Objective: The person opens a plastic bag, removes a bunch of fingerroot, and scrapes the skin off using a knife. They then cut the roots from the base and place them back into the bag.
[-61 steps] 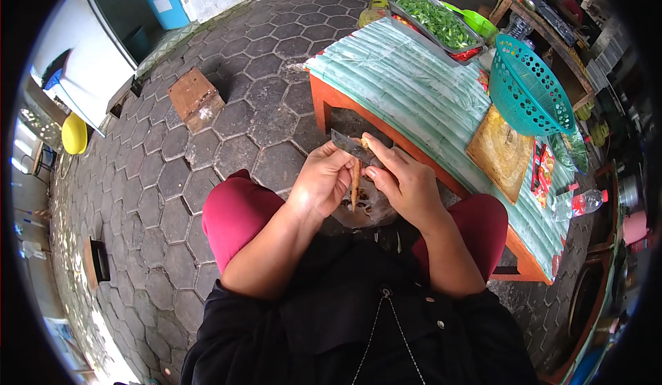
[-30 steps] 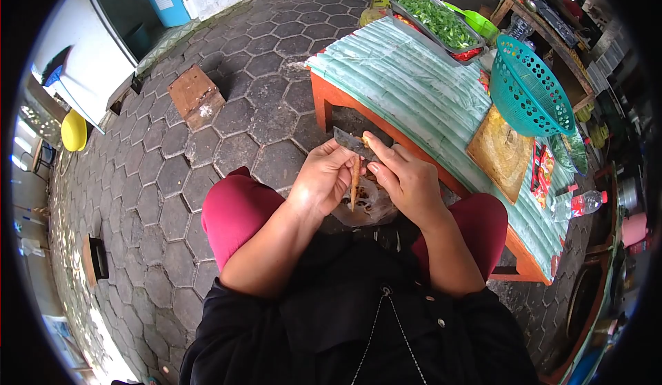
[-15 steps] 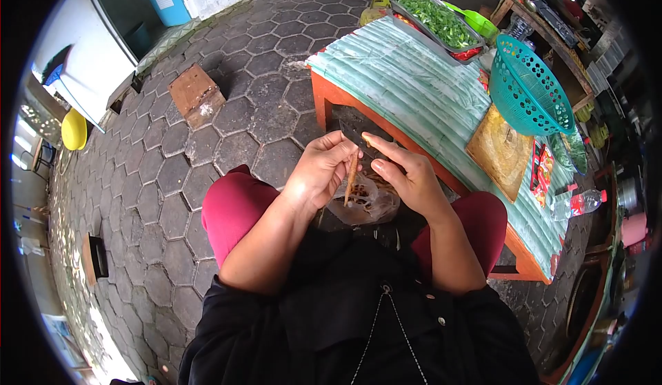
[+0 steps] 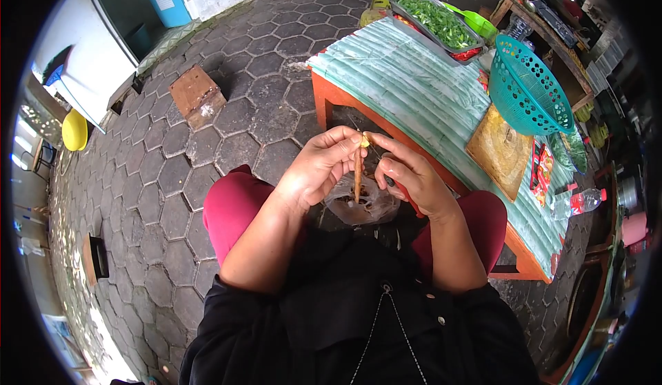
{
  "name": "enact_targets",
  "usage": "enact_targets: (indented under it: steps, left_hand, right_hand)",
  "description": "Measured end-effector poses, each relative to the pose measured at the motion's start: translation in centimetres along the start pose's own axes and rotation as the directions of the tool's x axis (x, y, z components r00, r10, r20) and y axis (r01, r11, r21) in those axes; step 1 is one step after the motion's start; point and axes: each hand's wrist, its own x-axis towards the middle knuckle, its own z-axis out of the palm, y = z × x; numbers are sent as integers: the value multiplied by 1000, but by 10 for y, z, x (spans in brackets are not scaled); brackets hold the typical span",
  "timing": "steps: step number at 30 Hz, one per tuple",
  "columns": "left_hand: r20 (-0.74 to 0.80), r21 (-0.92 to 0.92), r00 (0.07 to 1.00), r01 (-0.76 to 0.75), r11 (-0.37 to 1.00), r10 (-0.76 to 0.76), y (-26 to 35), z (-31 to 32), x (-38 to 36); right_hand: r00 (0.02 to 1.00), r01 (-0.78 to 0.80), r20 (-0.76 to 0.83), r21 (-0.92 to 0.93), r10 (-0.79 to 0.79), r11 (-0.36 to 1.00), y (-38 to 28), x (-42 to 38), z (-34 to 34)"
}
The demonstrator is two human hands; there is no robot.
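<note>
My left hand (image 4: 318,164) is closed around a slender brown root (image 4: 358,174), which hangs down from the fingertips and shows a yellow cut end (image 4: 365,141) at the top. My right hand (image 4: 422,178) meets it there, thumb and index finger at the yellow end. A dark piece, seemingly part of a knife (image 4: 389,181), shows between the curled right fingers; most of it is hidden. Below both hands, between my knees, lies a clear plastic bag (image 4: 369,209) with brown pieces in it.
On the right stands a low orange table (image 4: 414,61) with a green-striped cover. It bears a metal tray (image 4: 476,45) of chopped greens, a teal colander (image 4: 527,85), a wooden board (image 4: 498,152) and a plastic bottle (image 4: 586,203). A wooden block (image 4: 195,95) sits on the paving.
The root's yellow end has come into view at my fingertips. My right fingers have curled in and closed on it, and the dark blade between the hands has shifted.
</note>
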Motion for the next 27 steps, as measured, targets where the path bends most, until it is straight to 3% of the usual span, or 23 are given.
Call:
enact_targets:
  steps: [11,13,16,19,22,24,27]
  left_hand:
    - [-69,-10,996,-64,998,63,-9,3,4]
    - [-120,107,981,-143,984,155,-13,2,6]
    - [-131,155,978,-144,977,165,-15,2,5]
    - [-160,17,985,-56,998,58,-14,-1,4]
    - [-146,-53,989,-37,998,29,-17,-3,6]
    - [-129,-50,992,-7,999,0,-15,1,5]
    - [-75,-24,996,39,999,-41,-17,1,6]
  right_hand:
    - [997,-56,-56,33,57,998,-4,0,6]
    - [996,-57,-71,18,59,998,-4,1,8]
    - [994,-45,-101,-43,41,998,-2,2,10]
    - [989,-65,-134,4,65,998,-2,2,13]
    - [986,-20,-163,32,25,999,3,5,14]
    - [948,165,-233,-219,-216,962,12,10,14]
    - [921,131,-322,-274,-219,953,18,11,10]
